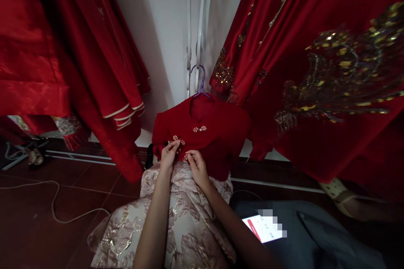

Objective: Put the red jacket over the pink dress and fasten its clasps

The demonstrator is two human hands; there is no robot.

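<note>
A small red jacket [217,134] hangs on a purple hanger [199,80] low on the white wall, above a pale pink brocade skirt [186,218]. Pearl-and-gold clasps [200,128] run down its front. My left hand [168,155] pinches the jacket's front edge at a lower clasp [176,139], fingers closed. Just to the right, my right hand [196,166] pinches the cloth at the neighbouring clasp, fingers curled shut. Both forearms reach up from the bottom of the view.
Long red gowns hang on the left [94,71] and, with gold sequin embroidery, on the right [331,71]. A white cable [53,201] loops over the dark red tiled floor. A lit phone screen [263,229] lies on dark fabric at the lower right. Shoes stand at both sides.
</note>
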